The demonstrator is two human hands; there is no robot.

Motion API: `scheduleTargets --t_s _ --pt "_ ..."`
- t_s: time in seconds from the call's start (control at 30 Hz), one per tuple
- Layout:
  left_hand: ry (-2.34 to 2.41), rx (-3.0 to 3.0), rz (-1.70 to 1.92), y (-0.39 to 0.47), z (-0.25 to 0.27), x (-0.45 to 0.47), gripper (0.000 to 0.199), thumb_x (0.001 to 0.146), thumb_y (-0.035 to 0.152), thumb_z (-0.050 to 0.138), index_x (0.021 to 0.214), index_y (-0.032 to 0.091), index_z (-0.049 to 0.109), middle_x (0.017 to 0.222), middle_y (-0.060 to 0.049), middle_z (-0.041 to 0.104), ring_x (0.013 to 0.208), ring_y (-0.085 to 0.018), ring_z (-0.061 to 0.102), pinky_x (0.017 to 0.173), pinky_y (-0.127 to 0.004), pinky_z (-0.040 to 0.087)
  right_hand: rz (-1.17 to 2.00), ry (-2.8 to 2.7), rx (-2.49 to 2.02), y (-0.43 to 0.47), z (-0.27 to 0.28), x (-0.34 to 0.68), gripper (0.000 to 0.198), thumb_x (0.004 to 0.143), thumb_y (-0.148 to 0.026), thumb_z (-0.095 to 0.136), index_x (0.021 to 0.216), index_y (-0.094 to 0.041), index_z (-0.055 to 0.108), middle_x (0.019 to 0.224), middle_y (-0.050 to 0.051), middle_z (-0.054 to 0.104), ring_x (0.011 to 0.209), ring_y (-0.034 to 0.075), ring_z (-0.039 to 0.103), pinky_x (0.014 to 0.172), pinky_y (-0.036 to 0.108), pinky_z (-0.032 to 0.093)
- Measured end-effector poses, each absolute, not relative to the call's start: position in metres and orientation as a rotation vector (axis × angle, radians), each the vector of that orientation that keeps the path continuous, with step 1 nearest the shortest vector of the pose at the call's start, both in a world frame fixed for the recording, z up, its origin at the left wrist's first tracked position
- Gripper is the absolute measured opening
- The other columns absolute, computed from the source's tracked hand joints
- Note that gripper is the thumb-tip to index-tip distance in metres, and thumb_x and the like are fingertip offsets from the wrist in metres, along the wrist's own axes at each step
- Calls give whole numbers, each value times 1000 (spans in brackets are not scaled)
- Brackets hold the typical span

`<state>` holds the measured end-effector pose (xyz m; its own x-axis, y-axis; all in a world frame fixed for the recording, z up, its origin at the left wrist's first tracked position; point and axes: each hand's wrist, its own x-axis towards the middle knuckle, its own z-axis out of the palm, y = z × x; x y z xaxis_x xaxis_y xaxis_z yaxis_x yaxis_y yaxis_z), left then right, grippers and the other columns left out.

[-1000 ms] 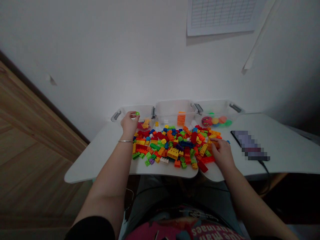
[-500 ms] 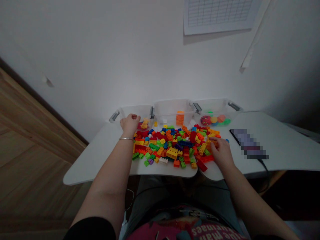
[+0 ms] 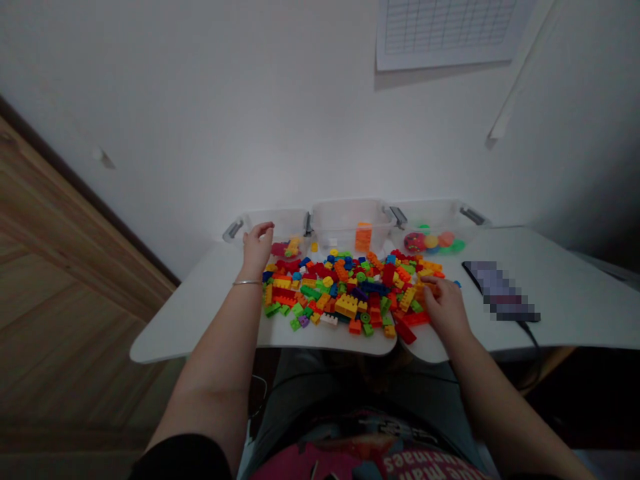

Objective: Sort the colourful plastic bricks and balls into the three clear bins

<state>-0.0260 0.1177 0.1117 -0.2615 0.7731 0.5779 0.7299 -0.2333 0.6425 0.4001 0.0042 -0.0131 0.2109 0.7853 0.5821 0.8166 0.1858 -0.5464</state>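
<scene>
L hand (image 3: 257,252) is hovering over the near-L part of the L clear bin (image 3: 280,217), fingers curling fwd w/ a narrow gap to the thumb; can't tell if they're pinching a pc. A silver bracelet (image 3: 247,283) is circling that wrist, and a black sleeve (image 3: 185,457) is covering the upper arm. R hand (image 3: 446,308) is resting at the R edge of the toy brick pile (image 3: 327,282), fingers bending inward & touching orangey bricks; can't tell if they're gripping one.

Pile is spreading across the mid of the white worktop (image 3: 195,307), btwn the hands & in front of the bins. Near its front, a big yellow brick (image 3: 347,305) is lying beside smaller pcs, a white brick (image 3: 329,320) is lying just L of it, and a long red brick (image 3: 406,331) is lying at the R front.

Inside the L bin, dark red & yellow pcs are sitting low. In the mid clear bin (image 3: 345,215), an orange block stack (image 3: 363,237) is standing upright, R of center. In the R clear bin (image 3: 430,212), a red spotted pc (image 3: 413,242) is lying w/ yellow, orange, blue & green pcs.

Phone (image 3: 500,293), screen pixelated, is lying R of the R hand w/ a cable (image 3: 532,339) trailing off. Gridded sheet (image 3: 445,33) is hanging on the wall (image 3: 225,120).
</scene>
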Motion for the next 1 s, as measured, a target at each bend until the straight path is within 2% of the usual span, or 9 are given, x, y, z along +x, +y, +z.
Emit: scheduleTargets --t_s 0.07,0.23,0.3,0.43,0.63,0.77,1.0 --pt "1936 1895 1546 107 109 -25 32 88 26 46 109 20 69 113 -7 72 109 -22 63 114 -47 28 -41 -1558 -1575 4 -13 400 31 84 -34 45 99 -17 67 98 12 69 97 29 58 92 48 44" --pt "2249 2050 1295 72 95 -3 35 84 28 57 117 22 67 124 -10 67 122 -32 55 113 -56 25 -27 -1553 -1583 3 -12 399 31 84 -34 45 98 -17 67 99 13 70 98 29 58 93 48 43" --pt "2270 2126 1247 58 87 5 34 85 28 57 118 22 67 128 -10 65 123 -32 53 109 -53 31 -17 -1544 -1594 3 -11 399 32 83 -34 45 98 -17 67 100 14 70 99 30 58 93 49 43" --pt "2264 2200 1045 34 69 11 31 86 29 56 113 23 70 121 -10 68 115 -31 58 102 -50 40 -16 -1544 -1595 3 -10 399 33 82 -34 46 98 -16 67 100 14 70 99 30 58 94 49 43" --pt "1993 2353 977 8 47 23 24 88 26 56 105 21 71 115 -8 70 110 -28 60 101 -46 44 -37 -1560 -1575 3 -12 399 31 82 -33 46 98 -17 67 100 13 70 97 29 59 93 49 43" --pt "1802 2450 984 -12 39 45 24 89 27 56 108 22 70 117 -7 69 112 -27 59 103 -47 43 -42 -1559 -1571 2 -12 398 29 83 -32 46 98 -18 66 100 12 70 97 29 58 93 48 43" --pt "1626 2591 792 -36 32 78 49 83 36 68 131 26 59 139 -9 56 128 -32 47 112 -58 33 -34 -1555 -1580 1 -11 397 29 82 -31 46 98 -18 66 99 12 70 97 29 58 93 48 42"
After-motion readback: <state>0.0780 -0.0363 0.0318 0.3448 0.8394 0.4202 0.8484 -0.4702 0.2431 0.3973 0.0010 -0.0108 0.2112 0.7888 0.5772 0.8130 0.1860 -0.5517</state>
